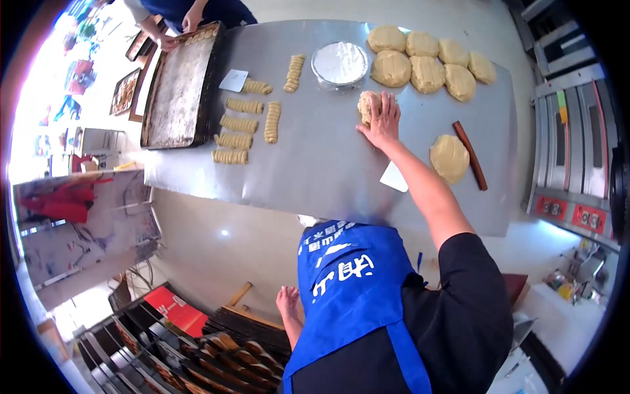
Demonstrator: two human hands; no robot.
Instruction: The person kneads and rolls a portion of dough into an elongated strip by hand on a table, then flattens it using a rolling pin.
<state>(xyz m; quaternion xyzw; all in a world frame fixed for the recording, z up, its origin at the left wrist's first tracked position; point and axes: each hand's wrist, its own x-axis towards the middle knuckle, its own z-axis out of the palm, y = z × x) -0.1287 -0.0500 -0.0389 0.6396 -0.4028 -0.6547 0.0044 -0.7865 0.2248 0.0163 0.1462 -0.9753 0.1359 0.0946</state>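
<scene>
My right hand [382, 123] reaches over the metal table and grips a crumbly, light-brown lump [366, 104] at its right side, with the lump touching the tabletop or just above it. My left hand [287, 302] hangs low beside my blue apron, fingers apart and nothing in it. A flattened round of dough [449, 159] lies to the right of my forearm, with a brown rolling pin [470, 156] beside it. Partly under my forearm sits a white scraper [394, 177]. A foil-topped round bowl [339, 64] stands to the left of the lump.
Several pale dough rounds [426, 73] are grouped at the back right. Several ridged dough rolls [239, 124] lie at the left, near another white scraper [234, 81]. A co-worker's hands [168, 43] are at a large baking tray [172, 98]. Racks [216, 368] stand behind me.
</scene>
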